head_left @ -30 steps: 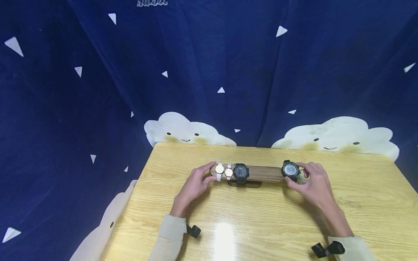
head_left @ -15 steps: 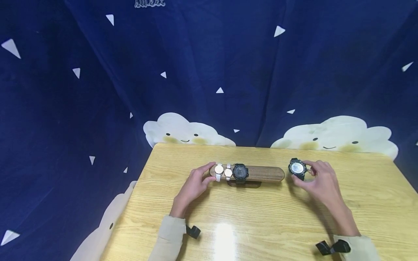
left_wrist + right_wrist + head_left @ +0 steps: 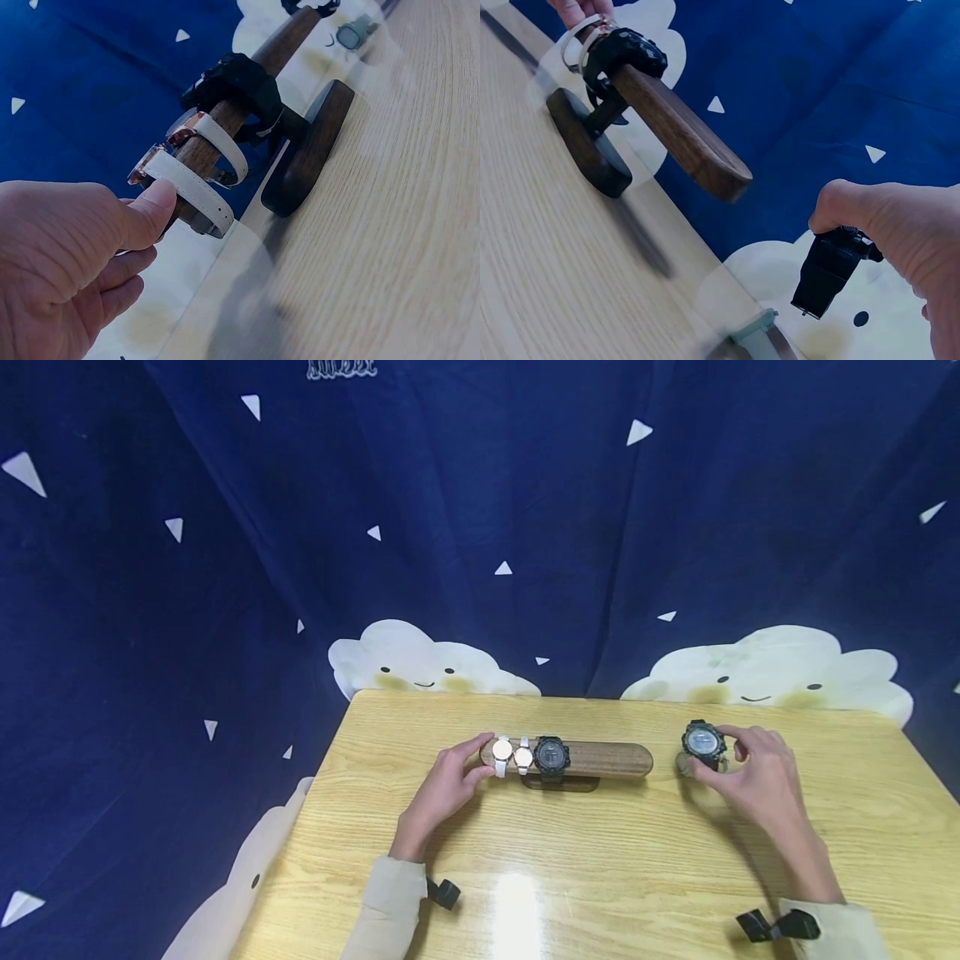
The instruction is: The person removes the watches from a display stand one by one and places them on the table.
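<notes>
A wooden watch stand (image 3: 611, 760) with a raised bar stands on the table. My left hand (image 3: 444, 785) grips the bar's left end, its thumb against the white strap of a watch (image 3: 502, 750). Beside that sit a smaller white-strapped watch (image 3: 523, 757) and a black digital watch (image 3: 552, 755), all round the bar. Off the bar's right end, my right hand (image 3: 767, 777) pinches another black digital watch (image 3: 703, 742) between thumb and fingers. In the right wrist view its black strap (image 3: 829, 274) hangs open. A pale green watch (image 3: 756, 326) lies on the table below it, partly covered in the head view.
The light wooden table (image 3: 600, 877) spreads out in front of the stand. A dark blue curtain (image 3: 450, 527) with white triangles and smiling clouds (image 3: 772, 668) hangs along its back and left edges. A small black device (image 3: 780, 927) is worn on each wrist.
My right hand has carried the black digital watch away from the bar's right end, farther right. The pale green watch now shows more beside it. My left hand has stayed on the stand.
</notes>
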A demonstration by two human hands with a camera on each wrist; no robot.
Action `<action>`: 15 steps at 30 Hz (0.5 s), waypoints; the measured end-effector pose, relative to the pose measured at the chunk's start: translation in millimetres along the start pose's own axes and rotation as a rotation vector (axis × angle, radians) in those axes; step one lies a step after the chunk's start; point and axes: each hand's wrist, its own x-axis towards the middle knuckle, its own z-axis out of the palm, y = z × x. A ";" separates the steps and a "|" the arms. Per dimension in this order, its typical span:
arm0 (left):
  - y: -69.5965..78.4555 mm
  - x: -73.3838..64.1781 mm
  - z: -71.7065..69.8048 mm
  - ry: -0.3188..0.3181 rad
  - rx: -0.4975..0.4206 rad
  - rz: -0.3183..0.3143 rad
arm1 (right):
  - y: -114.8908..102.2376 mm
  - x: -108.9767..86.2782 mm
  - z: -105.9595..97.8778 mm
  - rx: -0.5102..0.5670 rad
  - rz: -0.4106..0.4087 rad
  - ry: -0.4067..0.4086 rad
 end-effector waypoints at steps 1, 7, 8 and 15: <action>0.1 -0.1 0.1 0.000 -0.001 0.000 | 1.1 0.1 -1.5 -0.006 0.010 -0.007; 1.0 -0.3 -0.1 0.000 -0.002 -0.003 | 10.1 0.3 -7.3 -0.030 0.031 -0.019; 1.2 -0.5 -0.3 -0.001 -0.002 -0.005 | 11.4 0.5 -7.9 -0.031 0.028 -0.017; 2.1 -0.7 -1.5 0.000 -0.029 0.002 | 17.3 -0.3 -13.2 -0.063 0.081 -0.046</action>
